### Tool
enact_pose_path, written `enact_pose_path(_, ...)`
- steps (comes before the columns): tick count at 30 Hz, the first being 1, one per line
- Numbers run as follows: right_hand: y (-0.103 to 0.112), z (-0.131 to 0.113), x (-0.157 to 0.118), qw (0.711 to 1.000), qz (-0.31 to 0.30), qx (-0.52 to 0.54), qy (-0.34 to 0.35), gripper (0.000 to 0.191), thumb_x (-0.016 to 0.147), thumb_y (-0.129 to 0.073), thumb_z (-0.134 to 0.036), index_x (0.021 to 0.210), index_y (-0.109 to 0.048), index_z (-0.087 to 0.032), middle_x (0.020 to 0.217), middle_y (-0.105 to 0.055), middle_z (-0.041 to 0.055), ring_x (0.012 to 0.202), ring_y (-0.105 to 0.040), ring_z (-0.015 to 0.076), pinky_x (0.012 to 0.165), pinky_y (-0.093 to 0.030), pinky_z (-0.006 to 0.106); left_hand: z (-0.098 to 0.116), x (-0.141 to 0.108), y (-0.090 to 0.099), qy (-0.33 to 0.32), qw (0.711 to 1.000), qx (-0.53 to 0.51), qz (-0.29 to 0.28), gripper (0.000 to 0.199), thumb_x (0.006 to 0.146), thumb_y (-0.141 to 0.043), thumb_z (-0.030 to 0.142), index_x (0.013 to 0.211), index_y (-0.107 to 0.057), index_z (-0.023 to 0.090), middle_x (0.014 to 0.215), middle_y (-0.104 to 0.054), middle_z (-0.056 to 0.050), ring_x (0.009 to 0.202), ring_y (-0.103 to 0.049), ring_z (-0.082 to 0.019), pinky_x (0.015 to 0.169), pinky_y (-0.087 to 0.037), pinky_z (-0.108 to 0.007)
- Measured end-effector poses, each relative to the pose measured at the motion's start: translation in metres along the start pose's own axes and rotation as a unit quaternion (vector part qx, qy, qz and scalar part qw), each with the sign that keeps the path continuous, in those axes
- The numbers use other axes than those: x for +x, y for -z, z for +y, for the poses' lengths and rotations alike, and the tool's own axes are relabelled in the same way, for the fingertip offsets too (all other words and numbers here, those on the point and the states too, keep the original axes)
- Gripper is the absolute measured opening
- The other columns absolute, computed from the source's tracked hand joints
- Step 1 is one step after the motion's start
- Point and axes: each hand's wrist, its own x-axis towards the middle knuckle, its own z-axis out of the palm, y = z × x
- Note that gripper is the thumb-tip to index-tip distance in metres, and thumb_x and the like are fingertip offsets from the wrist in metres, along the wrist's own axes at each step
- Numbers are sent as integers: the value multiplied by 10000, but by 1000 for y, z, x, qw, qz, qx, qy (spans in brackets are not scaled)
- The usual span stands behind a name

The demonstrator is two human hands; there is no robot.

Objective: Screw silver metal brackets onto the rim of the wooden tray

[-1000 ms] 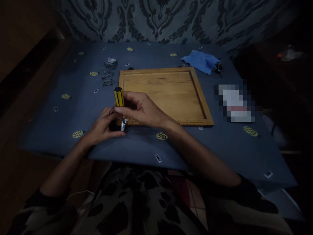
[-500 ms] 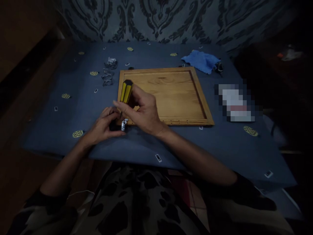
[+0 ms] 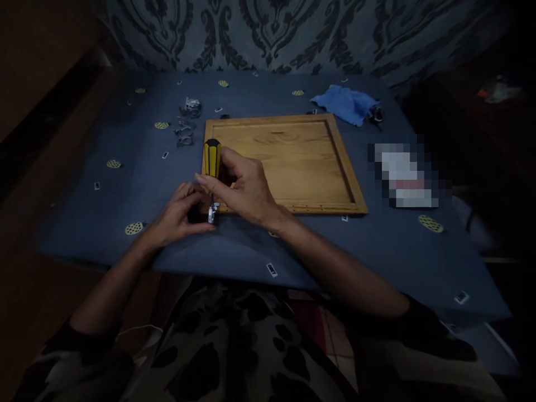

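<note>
My right hand [image 3: 247, 187] grips a screwdriver [image 3: 213, 159] with a yellow-and-black handle, held nearly upright. Its shaft points down to a small silver metal hinge [image 3: 213, 213] at the near left corner of a framed wooden panel [image 3: 288, 159]. My left hand [image 3: 178, 215] is closed around that corner, its thumb under the hinge and its fingers beside the screwdriver shaft. Whether the tip sits in a screw is too small to tell. A row of small dark holes runs along the panel's near edge.
Several loose metal hardware pieces [image 3: 184, 133] lie left of the panel on the blue patterned cloth [image 3: 234, 251]. A crumpled blue rag [image 3: 347, 104] lies at the back right, a dark object partly under it. To the right is a blurred-out packet [image 3: 404, 176].
The screwdriver has swung from a tilt to nearly upright, its handle shifting slightly left and its shaft now meeting the hinge. My left hand has stayed in place.
</note>
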Motion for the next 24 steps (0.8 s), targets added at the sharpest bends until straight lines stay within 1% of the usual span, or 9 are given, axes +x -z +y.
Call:
enact_pose_path(3,-1,-1,-1,1000,-6,1,-10,266,939,-688,-402,809,-541,-223,714,-515,-46,660,-486,129,624,-469,279,1,0,0,6,1000,-3,1,584,816,-694,709,1098,-685,198,1201,-654,-109,1160,-585,-314,1048,-493,-500)
enact_pose_path(6,-2,0,-2,1000,-12,7,-13,278,942,-680,-389,792,-507,-231,700,-510,-46,662,-493,134,609,-456,276,0,0,-1,7,1000,-2,0,607,820,-677,724,1121,-687,197,1230,-652,-112,1170,-586,-316,1048,-494,-492)
enact_pose_path(8,-3,1,-2,1000,-14,4,-3,294,946,-671,-390,783,-483,-234,694,-496,-48,655,-483,133,606,-442,278,0,0,0,6,1000,-1,-2,598,825,-676,717,1118,-688,196,1217,-654,-112,1153,-591,-312,1033,-500,-481)
enact_pose_path(13,-4,5,-1,999,-2,-6,48,381,946,-667,-396,737,-388,-240,684,-431,-64,645,-451,114,624,-411,268,0,0,0,2,1000,1,-2,584,835,-667,713,1111,-686,199,1150,-658,-101,1101,-602,-296,990,-517,-454)
enact_pose_path(15,-3,5,0,999,-9,-6,51,389,941,-673,-392,736,-380,-238,688,-431,-65,649,-452,110,631,-415,262,0,0,0,2,1000,3,-2,589,841,-665,707,1143,-685,202,1149,-656,-100,1093,-599,-294,973,-525,-454)
enact_pose_path(19,0,3,2,998,-54,11,5,336,936,-679,-404,762,-451,-230,717,-494,-50,690,-497,124,640,-461,259,-1,0,-1,3,1000,-1,2,618,833,-676,706,1187,-681,201,1164,-658,-113,1103,-597,-307,973,-531,-475)
enact_pose_path(22,6,0,3,994,-90,59,-20,185,936,-670,-353,884,-555,-217,795,-586,-26,735,-552,134,653,-502,260,0,0,0,-2,1000,-10,3,587,827,-693,695,1143,-690,200,1203,-656,-114,1151,-596,-316,1025,-513,-485)
enact_pose_path(24,10,0,5,990,-113,87,-23,128,938,-652,-316,947,-589,-205,842,-622,-12,758,-577,134,677,-518,263,1,1,0,-3,1000,-12,1,565,833,-701,676,1147,-689,206,1214,-654,-106,1170,-594,-314,1047,-504,-485)
